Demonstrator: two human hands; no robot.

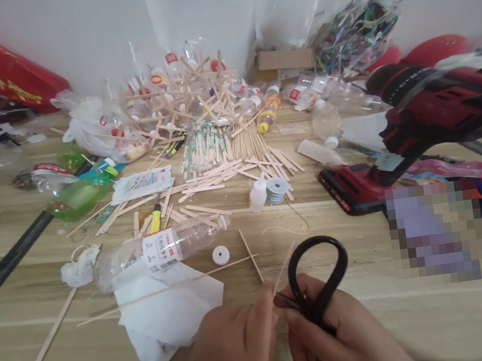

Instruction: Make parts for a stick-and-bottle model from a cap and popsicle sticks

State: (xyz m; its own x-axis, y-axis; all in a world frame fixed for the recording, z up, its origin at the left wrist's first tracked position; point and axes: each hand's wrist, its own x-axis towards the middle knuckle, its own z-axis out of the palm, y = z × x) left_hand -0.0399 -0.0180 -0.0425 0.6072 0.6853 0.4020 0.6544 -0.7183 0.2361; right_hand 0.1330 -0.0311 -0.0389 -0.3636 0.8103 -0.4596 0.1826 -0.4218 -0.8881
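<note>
Near the bottom centre, my left hand (240, 343) is closed on a thin wooden stick (284, 266) that slants up to the right past my fingers. Close beside it on the right, my right hand (332, 331) is wrapped round black-handled scissors (342, 259), one large loop standing up above my fingers. The scissors' tip is at the stick, by my left fingertips; whether they touch is unclear. Another thin stick (251, 256) lies just beyond my left hand. To the left are a clear bottle (186, 240), a white cap (221, 256) and white paper (173, 311) with a skewer across it.
A red and black power drill (436, 107) stands at the right. Glue bottle (257, 193) and wire spool (276, 190) are beyond my hands. Farther back lie craft sticks (205, 149), bottles and a cardboard box (285, 59). A green bottle (78, 196) lies left.
</note>
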